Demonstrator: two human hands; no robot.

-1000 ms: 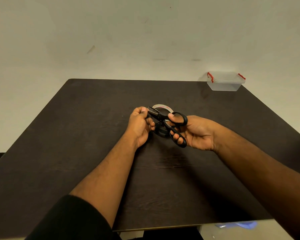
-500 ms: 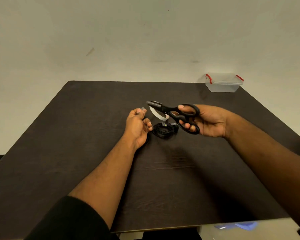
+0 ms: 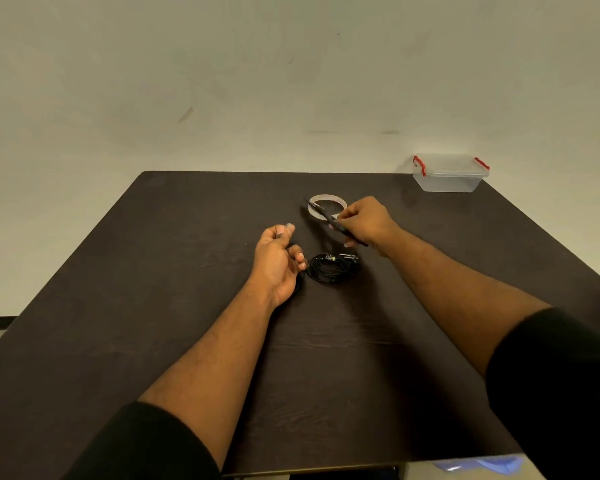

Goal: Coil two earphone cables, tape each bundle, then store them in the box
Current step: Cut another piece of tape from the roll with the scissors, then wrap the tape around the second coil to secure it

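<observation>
No text, label or number can be read anywhere; reddish marks inside the tape roll [image 3: 327,206] are illegible.

Right hand [image 3: 366,221] grips black scissors [image 3: 326,216], blades pointing upper left across the tape roll [image 3: 327,206] at frame centre. Left hand [image 3: 277,259] loosely curled, thumb pinched to forefinger; what it holds can't be made out. Coiled black earphone cable [image 3: 331,267] lies on the dark worktop [image 3: 153,271] just right of it. Clear lidded box [image 3: 449,173] with red clips sits upper right.
</observation>
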